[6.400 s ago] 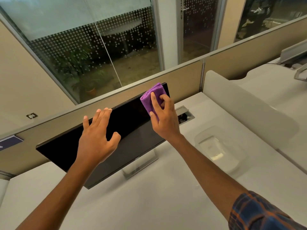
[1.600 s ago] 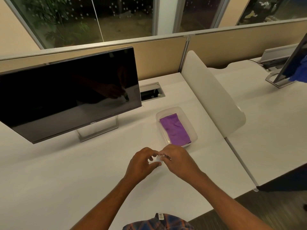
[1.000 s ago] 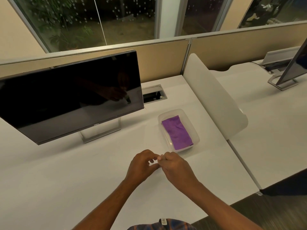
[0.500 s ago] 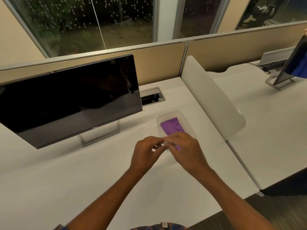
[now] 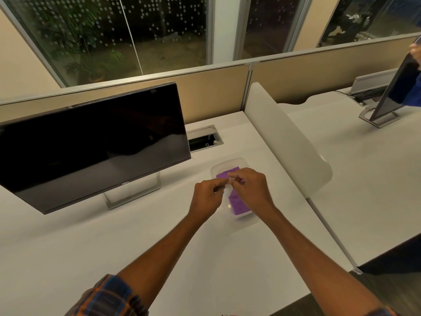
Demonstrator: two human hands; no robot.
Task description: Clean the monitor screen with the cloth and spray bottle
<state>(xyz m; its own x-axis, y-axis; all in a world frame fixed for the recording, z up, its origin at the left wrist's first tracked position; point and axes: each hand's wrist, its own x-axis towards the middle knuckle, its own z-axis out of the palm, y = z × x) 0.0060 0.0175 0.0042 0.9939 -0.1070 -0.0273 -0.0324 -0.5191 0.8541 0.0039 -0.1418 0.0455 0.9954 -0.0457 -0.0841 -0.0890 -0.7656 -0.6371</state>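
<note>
A dark, switched-off monitor (image 5: 91,142) stands on its silver foot at the left of the white desk (image 5: 114,247). To its right, a folded purple cloth (image 5: 238,201) lies in a clear plastic container (image 5: 227,161). My left hand (image 5: 206,197) and my right hand (image 5: 250,188) hover over the container, partly hiding the cloth. Their fingertips are pinched together and touch each other. I cannot make out anything held in them. No spray bottle is in view.
A white curved divider (image 5: 284,137) separates this desk from the neighbouring one. An open cable port (image 5: 205,139) sits behind the container. At the far right stands a second monitor (image 5: 396,87), with another person's hand (image 5: 417,53) on its top edge. A beige partition runs along the back.
After wiping the screen, the cloth came to lie in the container. In the last second both hands moved together from the near desk forward over the container, fingertips still touching.
</note>
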